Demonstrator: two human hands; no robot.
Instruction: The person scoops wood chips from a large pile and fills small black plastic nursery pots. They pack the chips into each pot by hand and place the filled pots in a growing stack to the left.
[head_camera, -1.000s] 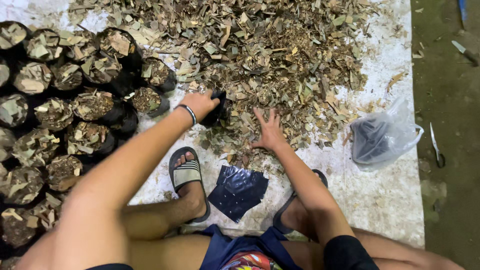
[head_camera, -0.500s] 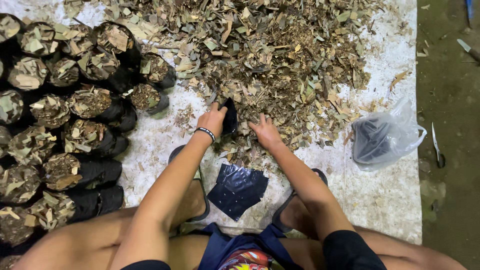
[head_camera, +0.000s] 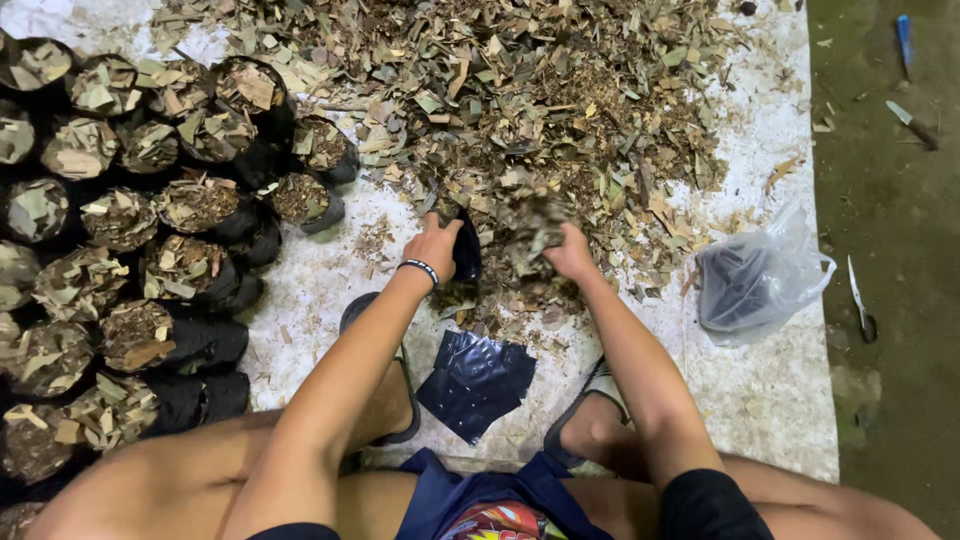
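Note:
My left hand (head_camera: 432, 244), with a bracelet on the wrist, grips the rim of a small black plastic bag (head_camera: 465, 247) and holds it open at the near edge of a big pile of dry leaf and bark chips (head_camera: 540, 110). My right hand (head_camera: 566, 251) is closed on a handful of chips (head_camera: 530, 222), lifted just right of the bag's mouth. A flat empty black bag (head_camera: 476, 381) lies on the white sheet between my feet.
Several filled black bags (head_camera: 120, 270) stand packed together at the left. A clear plastic bag holding black bags (head_camera: 752, 283) lies at the right on the white sheet (head_camera: 770, 400). Scissors (head_camera: 860, 300), a knife (head_camera: 910, 122) and a blue tool (head_camera: 904, 35) lie on the dark floor.
My left hand has pulled the black bag nearer and to the right, away from the filled bags. My right hand went from flat on the pile to closed on a raised handful of chips.

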